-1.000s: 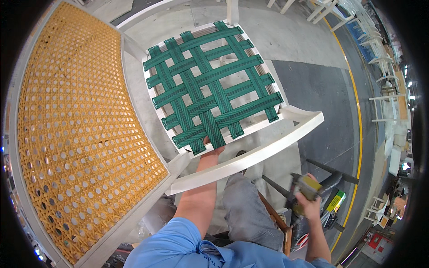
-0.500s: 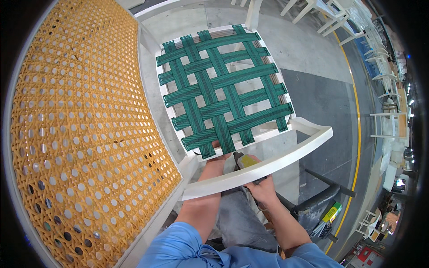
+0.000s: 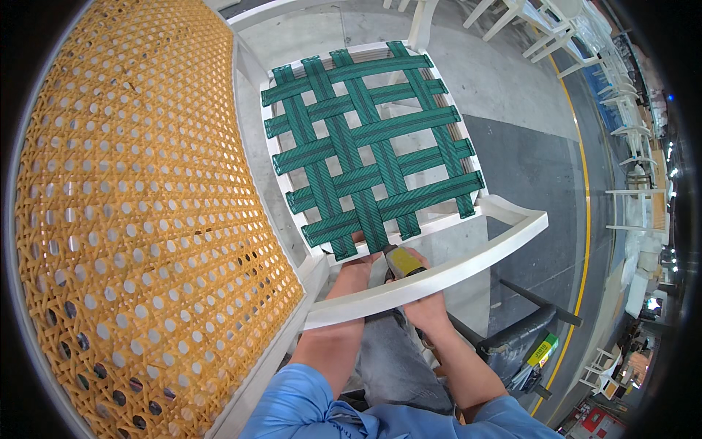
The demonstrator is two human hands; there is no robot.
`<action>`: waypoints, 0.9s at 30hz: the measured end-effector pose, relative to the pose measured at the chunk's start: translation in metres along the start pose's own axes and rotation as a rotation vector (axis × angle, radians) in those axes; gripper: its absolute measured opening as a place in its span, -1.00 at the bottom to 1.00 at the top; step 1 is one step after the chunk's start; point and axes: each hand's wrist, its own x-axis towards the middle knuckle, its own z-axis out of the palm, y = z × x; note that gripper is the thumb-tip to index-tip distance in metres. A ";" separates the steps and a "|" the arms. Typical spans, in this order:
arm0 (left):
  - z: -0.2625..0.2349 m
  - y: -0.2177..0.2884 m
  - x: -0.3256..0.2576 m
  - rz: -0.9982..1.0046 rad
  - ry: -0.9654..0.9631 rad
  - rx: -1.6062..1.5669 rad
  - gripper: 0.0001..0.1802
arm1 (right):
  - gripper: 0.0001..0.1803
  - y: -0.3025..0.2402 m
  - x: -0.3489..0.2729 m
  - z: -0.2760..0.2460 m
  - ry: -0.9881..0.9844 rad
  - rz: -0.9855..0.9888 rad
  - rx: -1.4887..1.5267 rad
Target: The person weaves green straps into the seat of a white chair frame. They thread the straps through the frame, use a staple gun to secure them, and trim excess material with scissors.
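A white wooden chair frame (image 3: 439,275) stands before me, its seat woven with green webbing straps (image 3: 369,135). My left hand (image 3: 368,259) wraps the near seat rail beside a strap end; a fingertip shows through the gap behind the rail, and the other fingers are mostly hidden. Closed round a yellow-and-black staple gun (image 3: 404,262) is my right hand (image 3: 426,307), partly covered by the chair's armrest. The gun's dark nose meets the near rail right at the end of that strap.
A yellow cane-mesh chair back (image 3: 146,219) rises at the left. At the lower right is a black padded stool (image 3: 519,336) with a green-and-yellow box (image 3: 542,350) on it. White chairs (image 3: 556,25) line the far right, past a yellow floor line (image 3: 585,212).
The staple gun has moved up to the near rail, its nose now against the strap end. The chair sits slightly further right in view. My left hand stays at the rail.
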 end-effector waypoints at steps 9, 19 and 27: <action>-0.004 0.002 0.004 -0.047 -0.028 -0.015 -0.64 | -0.24 -0.014 -0.006 0.007 -0.016 0.021 0.005; -0.025 0.006 0.009 -0.185 -0.089 0.064 -0.57 | -0.20 -0.012 -0.013 0.008 -0.008 0.042 0.142; -0.055 0.016 -0.063 -0.219 -0.312 0.882 -0.68 | -0.19 0.016 -0.054 -0.029 0.066 0.379 0.271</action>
